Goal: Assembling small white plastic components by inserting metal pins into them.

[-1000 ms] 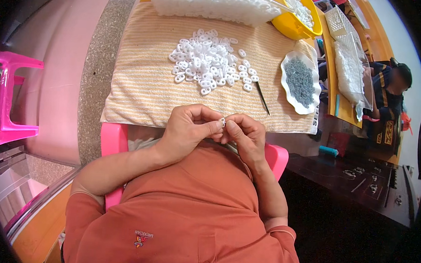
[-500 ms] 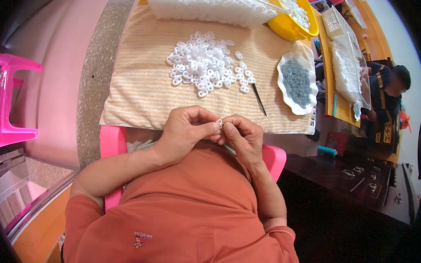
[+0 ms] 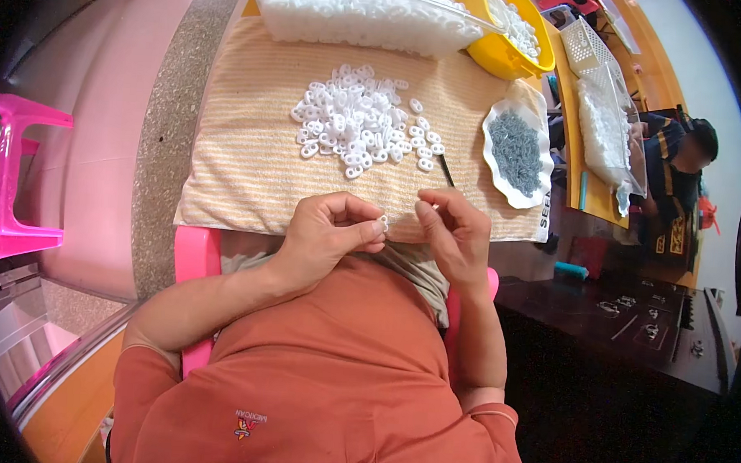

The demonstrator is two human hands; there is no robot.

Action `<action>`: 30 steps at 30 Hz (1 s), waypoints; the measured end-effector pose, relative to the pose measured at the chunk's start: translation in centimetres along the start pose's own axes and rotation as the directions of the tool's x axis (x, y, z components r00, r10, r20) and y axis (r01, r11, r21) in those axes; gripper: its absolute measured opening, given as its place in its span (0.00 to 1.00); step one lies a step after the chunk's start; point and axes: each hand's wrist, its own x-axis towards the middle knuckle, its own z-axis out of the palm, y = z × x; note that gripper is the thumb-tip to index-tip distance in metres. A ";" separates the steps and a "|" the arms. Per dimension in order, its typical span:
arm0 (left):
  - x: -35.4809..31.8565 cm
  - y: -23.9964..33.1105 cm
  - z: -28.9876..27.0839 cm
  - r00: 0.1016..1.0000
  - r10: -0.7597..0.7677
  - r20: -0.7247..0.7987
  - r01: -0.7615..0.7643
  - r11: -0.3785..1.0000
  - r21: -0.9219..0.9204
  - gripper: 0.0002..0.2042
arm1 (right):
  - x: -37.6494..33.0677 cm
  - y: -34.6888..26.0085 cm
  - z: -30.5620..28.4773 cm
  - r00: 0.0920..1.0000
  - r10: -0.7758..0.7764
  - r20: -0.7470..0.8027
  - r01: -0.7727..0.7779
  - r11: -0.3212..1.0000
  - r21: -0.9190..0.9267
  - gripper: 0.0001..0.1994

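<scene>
Since the earlier frame, the right hand (image 3: 461, 235) has drawn away from the left hand (image 3: 327, 231), so that the fingertips of the two, formerly together, now stand apart. Held between the left thumb and fingers is a small white piece (image 3: 384, 221), just beyond the near edge of the striped towel (image 3: 250, 133). On the right hand, thumb and forefinger are close together; whether anything lies between them cannot be told. Farther back on the towel lies a heap of white two-holed pieces (image 3: 355, 122), with several loose ones to its right. Next to these lies a black stick (image 3: 447, 172), its near end close to the right hand. At the towel's right side sits a scalloped white dish (image 3: 520, 199) containing small grey pieces (image 3: 516, 147). Along the far edge stand a clear box of white pieces and a yellow bucket (image 3: 498, 60).
</scene>
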 end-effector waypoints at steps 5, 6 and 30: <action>0.0 -0.2 0.0 1.000 0.001 -0.008 -0.002 1.000 -0.004 0.08 | 3.0 0.7 -1.1 0.977 -0.212 -0.024 0.183 0.887 -0.423 0.07; 0.1 -0.2 0.0 1.000 0.003 -0.006 -0.004 1.000 -0.005 0.08 | 3.4 0.9 -1.2 0.973 -0.231 -0.009 0.196 0.845 -0.498 0.05; 0.1 0.1 0.0 1.000 -0.007 -0.008 0.007 1.000 0.002 0.07 | 6.6 1.2 -0.6 0.993 -0.107 0.049 0.112 0.734 -0.670 0.06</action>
